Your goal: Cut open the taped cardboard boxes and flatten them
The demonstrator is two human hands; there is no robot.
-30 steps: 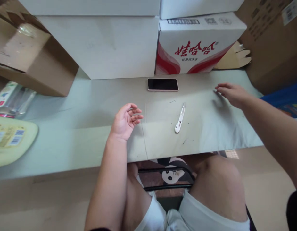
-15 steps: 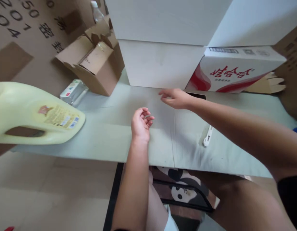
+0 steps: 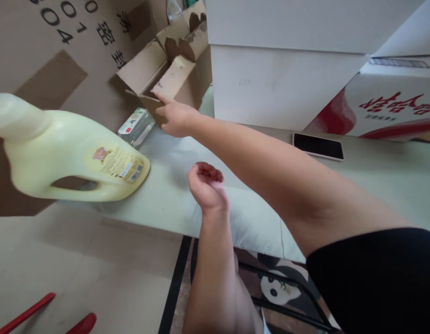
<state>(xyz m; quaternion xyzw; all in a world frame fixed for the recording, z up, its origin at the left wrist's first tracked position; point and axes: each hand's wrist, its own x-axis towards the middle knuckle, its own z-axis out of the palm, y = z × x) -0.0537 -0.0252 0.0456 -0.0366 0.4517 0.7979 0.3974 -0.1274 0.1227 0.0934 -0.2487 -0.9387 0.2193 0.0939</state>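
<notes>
My right hand [image 3: 178, 118] reaches across to the near edge of an opened cardboard box [image 3: 189, 86], its fingers apart and the index finger stretched over the edge. Whether the fingertips touch the box I cannot tell. Palm up over the table [image 3: 166, 204], my left hand [image 3: 208, 188] has loosely curled fingers and holds nothing. Just left of the right hand lies a clear plastic package with a white label [image 3: 136, 127]. A large pale yellow jug with a handle [image 3: 75, 157] lies at the left.
A white box [image 3: 263, 88] stands at the back, beside a red and white carton [image 3: 385, 102]. A phone [image 3: 319, 146] lies in front of them. Behind the jug rises a big printed cardboard carton [image 3: 68, 69]. Red bars [image 3: 30, 313] show at lower left.
My right hand has moved left from the table's middle to the cardboard box. My left hand stays near its place, fingers curled more. The view has shifted right, uncovering the phone.
</notes>
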